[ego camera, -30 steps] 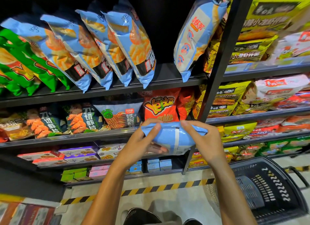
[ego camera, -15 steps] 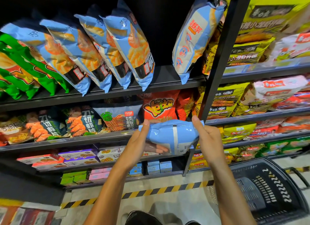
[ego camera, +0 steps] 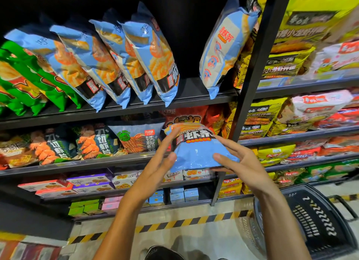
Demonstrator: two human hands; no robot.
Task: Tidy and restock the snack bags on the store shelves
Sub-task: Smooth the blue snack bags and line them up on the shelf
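I hold a light blue snack bag point(ego camera: 196, 153) in front of the second shelf, its printed front now facing me. My left hand point(ego camera: 159, 162) grips its left side, thumb on the front. My right hand point(ego camera: 239, 160) grips its right side, thumb on the front and fingers under it. On the upper shelf point(ego camera: 186, 102) a row of several matching blue bags point(ego camera: 147, 56) leans to the left. One more blue bag point(ego camera: 225, 46) leans against the black upright point(ego camera: 258, 61), with a gap between it and the row.
Green bags point(ego camera: 25, 79) fill the upper shelf's left end. Dark and orange bags point(ego camera: 97, 141) line the second shelf, with boxes point(ego camera: 91, 184) on the shelves below. Yellow bags point(ego camera: 272, 114) stock the right bay. A black shopping basket point(ego camera: 314, 221) stands on the floor at lower right.
The bag in my hands has turned from lying sideways, back seam up, to showing its printed front. Both hands shifted their grip to its sides and rose slightly.
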